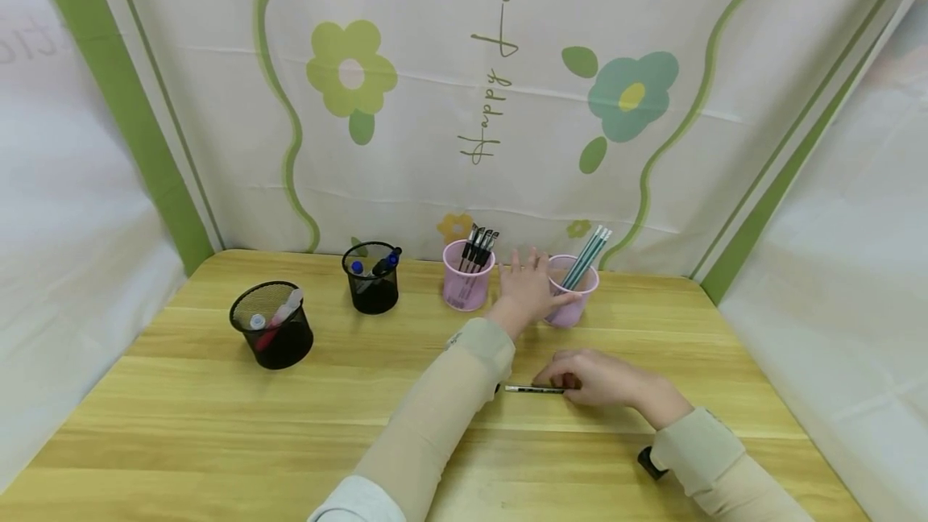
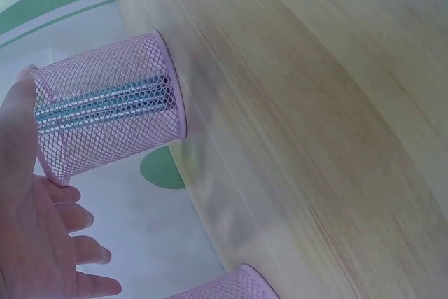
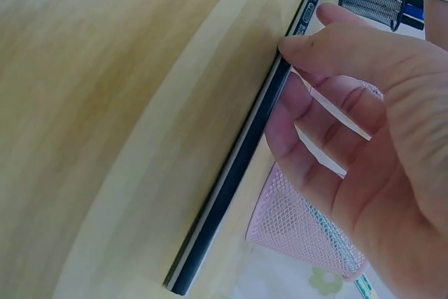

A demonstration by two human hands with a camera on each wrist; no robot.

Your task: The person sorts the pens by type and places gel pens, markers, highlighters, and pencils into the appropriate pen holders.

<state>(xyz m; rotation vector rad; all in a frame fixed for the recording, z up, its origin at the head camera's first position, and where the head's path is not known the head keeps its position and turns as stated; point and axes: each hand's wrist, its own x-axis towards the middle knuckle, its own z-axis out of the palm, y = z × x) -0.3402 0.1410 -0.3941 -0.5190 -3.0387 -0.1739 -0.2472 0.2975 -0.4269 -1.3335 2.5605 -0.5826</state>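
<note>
My left hand [image 1: 524,290] is at a pink mesh cup [image 2: 112,103] holding several teal pencils [image 1: 589,260]. In the left wrist view its thumb [image 2: 17,113] touches one side of the rim, and the index finger lies at the other side. The remaining fingers are spread and hold nothing. Nearer the front, my right hand [image 1: 598,379] pinches a dark pencil [image 3: 238,159] with pale stripes between thumb and fingers. That pencil lies low along the tabletop, its white end pointing left in the head view.
Another pink mesh cup [image 1: 464,290], with several paintbrushes [image 1: 478,248], stands left of my left hand. Further left are a black mesh cup [image 1: 375,296] with blue-capped pens and a black mesh cup [image 1: 283,345] with white-capped items. A printed curtain [image 1: 435,143] hangs behind the wooden table [image 1: 217,441].
</note>
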